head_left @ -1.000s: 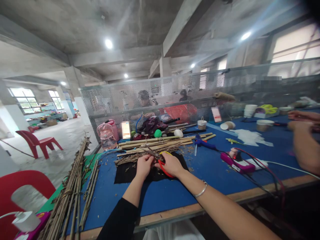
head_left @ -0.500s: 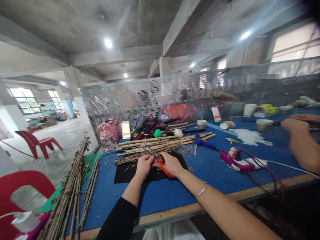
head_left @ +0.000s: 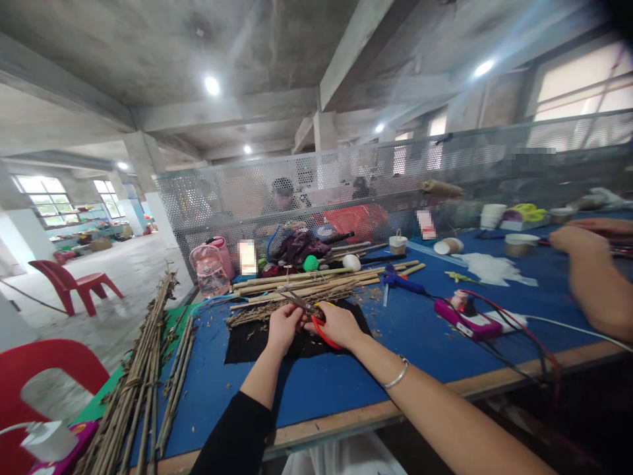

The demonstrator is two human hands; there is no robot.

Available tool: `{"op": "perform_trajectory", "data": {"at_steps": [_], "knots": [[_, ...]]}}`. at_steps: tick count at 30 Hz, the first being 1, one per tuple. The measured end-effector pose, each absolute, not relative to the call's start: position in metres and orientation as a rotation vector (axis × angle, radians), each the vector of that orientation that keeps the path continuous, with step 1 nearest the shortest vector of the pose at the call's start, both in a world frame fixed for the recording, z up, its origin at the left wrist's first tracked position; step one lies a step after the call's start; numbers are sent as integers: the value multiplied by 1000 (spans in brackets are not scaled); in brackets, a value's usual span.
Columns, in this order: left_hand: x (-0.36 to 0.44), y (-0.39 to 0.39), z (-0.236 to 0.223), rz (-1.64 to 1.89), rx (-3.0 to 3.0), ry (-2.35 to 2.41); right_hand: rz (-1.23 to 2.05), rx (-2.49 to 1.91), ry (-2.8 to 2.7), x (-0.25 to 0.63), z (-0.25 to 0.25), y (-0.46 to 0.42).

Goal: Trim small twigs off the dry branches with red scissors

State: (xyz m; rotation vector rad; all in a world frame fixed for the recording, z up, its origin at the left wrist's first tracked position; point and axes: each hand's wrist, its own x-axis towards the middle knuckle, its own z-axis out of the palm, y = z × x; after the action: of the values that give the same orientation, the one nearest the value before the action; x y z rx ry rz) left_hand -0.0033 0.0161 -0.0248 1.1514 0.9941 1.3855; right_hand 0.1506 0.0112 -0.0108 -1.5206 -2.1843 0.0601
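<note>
My right hand (head_left: 339,324) is closed around a pair of scissors (head_left: 324,335) with red handles, whose metal blades point up and to the left. Close beside it, my left hand (head_left: 283,328) has its fingers pinched together under the blades. Whatever sits in that pinch is too small to make out. Both hands are over a black cloth (head_left: 241,348) on the blue table. Just beyond them lies a heap of thin dry twigs (head_left: 257,313), with several longer pale sticks (head_left: 277,285) behind it.
A tied bundle of long twigs (head_left: 133,379) lies at the left. A blue glue gun (head_left: 403,282) and a purple power strip (head_left: 465,321) with cables are to the right. Behind stand a pink bag (head_left: 210,267) and a perforated screen (head_left: 208,198). A co-worker's arms (head_left: 593,284) reach in at far right.
Both of my hands stay almost in place, with the scissors shifting only slightly near the left fingertips. The co-worker's arms at far right have moved a little.
</note>
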Motion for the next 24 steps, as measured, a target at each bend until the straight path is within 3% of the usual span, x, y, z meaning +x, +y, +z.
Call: {"op": "perform_trajectory", "data": {"at_steps": [24], "knots": [[-4, 16, -25, 1384, 1227, 1021, 88, -1620, -2205, 149, -2, 6]]}}
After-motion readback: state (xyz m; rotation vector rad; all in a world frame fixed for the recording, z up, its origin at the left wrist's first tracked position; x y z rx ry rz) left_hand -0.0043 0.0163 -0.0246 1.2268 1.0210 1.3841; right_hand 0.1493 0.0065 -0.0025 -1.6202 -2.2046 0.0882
